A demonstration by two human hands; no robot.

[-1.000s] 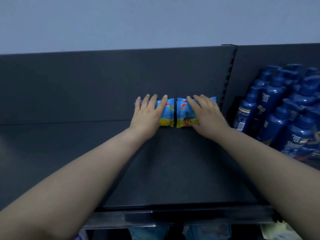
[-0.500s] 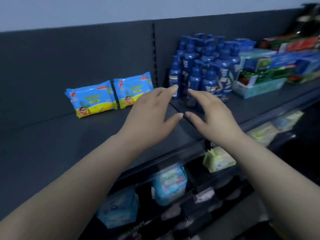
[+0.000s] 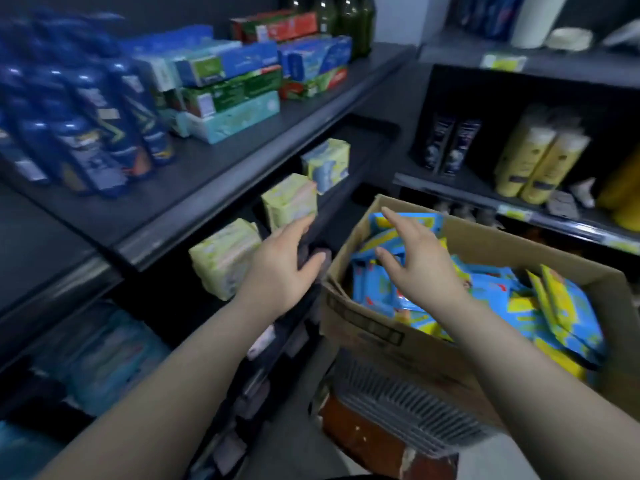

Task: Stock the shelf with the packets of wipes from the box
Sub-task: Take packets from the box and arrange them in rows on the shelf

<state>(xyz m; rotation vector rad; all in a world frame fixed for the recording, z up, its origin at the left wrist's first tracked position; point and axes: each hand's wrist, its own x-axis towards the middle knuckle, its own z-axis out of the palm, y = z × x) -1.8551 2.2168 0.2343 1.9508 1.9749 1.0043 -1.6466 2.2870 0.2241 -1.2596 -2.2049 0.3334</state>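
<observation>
The dark shelf (image 3: 221, 161) carries blurred blue bottles (image 3: 114, 133) beside stacked cartons (image 3: 228, 88), perhaps toothpaste; green bottles (image 3: 349, 19) stand at its far end.

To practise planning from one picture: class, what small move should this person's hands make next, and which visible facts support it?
Probably lower the right hand onto the packets in the box and grip one. Both hands are open and hold nothing. The right hand hovers just above the packets, while the left hand is beside the box, over no packet.
</observation>
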